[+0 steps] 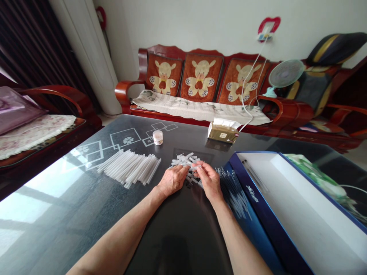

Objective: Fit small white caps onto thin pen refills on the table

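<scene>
My left hand (172, 180) and my right hand (211, 182) meet over a pile of small white and grey pieces (185, 157) on the dark table. The fingers of my right hand are pinched around a small whitish piece (195, 165), largely covered by the fingers. My left hand is closed beside it, its fingertips close to the same spot; what it holds is hidden. A heap of long white tubes (129, 168) lies left of my hands. To the right of my right hand, many thin clear rods (236, 194) lie on a blue surface.
A dark blue box with a white inside (304, 214) stands at the right, beside a green-and-white plastic bag (318, 175). Toward the back of the table (97, 206) are a small round white container (158, 137) and a tissue pack (222, 131). A wooden sofa (123, 91) stands beyond.
</scene>
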`<state>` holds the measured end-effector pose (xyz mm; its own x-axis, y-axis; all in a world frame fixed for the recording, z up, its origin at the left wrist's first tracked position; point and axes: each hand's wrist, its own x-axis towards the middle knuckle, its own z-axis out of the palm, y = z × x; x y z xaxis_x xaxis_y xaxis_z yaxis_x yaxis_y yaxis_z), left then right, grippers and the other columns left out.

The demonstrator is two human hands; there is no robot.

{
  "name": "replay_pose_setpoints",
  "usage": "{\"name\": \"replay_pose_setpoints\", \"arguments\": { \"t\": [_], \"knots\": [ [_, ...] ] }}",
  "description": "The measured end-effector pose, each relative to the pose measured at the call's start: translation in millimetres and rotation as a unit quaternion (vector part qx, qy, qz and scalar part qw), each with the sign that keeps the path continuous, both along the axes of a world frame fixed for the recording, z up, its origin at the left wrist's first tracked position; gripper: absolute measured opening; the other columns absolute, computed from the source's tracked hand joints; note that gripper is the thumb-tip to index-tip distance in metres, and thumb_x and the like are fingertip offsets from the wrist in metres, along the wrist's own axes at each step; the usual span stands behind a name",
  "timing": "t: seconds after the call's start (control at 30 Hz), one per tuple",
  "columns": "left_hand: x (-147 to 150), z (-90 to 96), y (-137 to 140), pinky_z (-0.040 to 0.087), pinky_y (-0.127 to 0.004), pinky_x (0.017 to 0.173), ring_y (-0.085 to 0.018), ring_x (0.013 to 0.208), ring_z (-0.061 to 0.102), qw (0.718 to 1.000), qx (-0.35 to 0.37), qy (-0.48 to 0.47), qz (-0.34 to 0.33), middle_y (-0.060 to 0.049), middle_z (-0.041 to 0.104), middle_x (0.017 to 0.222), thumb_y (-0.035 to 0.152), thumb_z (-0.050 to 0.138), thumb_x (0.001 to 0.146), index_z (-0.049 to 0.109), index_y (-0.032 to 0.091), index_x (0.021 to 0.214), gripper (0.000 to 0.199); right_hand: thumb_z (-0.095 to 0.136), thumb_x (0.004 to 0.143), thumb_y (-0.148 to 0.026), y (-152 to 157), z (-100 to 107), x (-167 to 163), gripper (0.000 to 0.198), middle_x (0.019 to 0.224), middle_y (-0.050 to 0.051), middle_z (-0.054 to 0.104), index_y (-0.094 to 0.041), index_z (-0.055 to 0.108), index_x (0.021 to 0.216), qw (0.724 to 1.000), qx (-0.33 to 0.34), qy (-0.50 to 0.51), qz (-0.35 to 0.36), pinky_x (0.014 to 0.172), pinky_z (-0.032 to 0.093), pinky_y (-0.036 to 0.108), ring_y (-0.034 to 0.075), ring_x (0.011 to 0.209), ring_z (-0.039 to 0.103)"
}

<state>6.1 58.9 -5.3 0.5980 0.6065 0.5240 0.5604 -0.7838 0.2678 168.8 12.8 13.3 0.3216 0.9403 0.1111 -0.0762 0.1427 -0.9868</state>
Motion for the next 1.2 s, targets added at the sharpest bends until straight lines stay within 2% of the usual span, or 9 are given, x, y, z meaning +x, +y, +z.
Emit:
{"name": "replay_pose_setpoints", "arguments": {
  "t": [0.37, 1.0, 1.2],
  "knots": [
    [1.8, -0.7, -3.5, 0.051, -0.026, 0.072, -0.017, 0.076, 0.060, 0.995, 0.073, 0.041, 0.057, -0.006, 0.065, 0.083, 0.021, 0.036, 0.097, 0.059, 0.018, 0.121, 0.033, 0.076, 0.066, -0.046, 2.1, -3.6, -7.9, 0.039, 0.091, 0.006, 0.076, -0.018, 0.070, 0.092, 0.996, -0.042, 0.066, -0.036, 0.070, 0.060, 0.034, 0.021, 0.076, 0.071],
    [3.1, -2.0, -7.6, 0.048, -0.029, 0.067, -0.019, 0.074, 0.058, 0.989, 0.121, 0.062, 0.056, -0.005, 0.065, 0.079, 0.018, 0.039, 0.096, 0.062, 0.017, 0.120, 0.033, 0.086, 0.058, -0.029, 1.6, 5.4, -2.8, 0.029, 0.067, 0.005, 0.072, -0.016, 0.070, 0.078, 0.969, -0.166, 0.182, -0.037, 0.052, 0.059, 0.026, 0.017, 0.059, 0.070],
    [3.2, -0.9, -7.0, 0.049, -0.029, 0.067, -0.018, 0.074, 0.059, 0.989, 0.124, 0.059, 0.060, -0.005, 0.066, 0.080, 0.019, 0.040, 0.096, 0.063, 0.019, 0.119, 0.032, 0.085, 0.058, -0.032, 0.4, 7.8, -3.2, 0.033, 0.069, 0.005, 0.072, -0.014, 0.070, 0.082, 0.976, -0.161, 0.137, -0.044, 0.052, 0.056, 0.024, 0.016, 0.057, 0.068]
  ]
}}
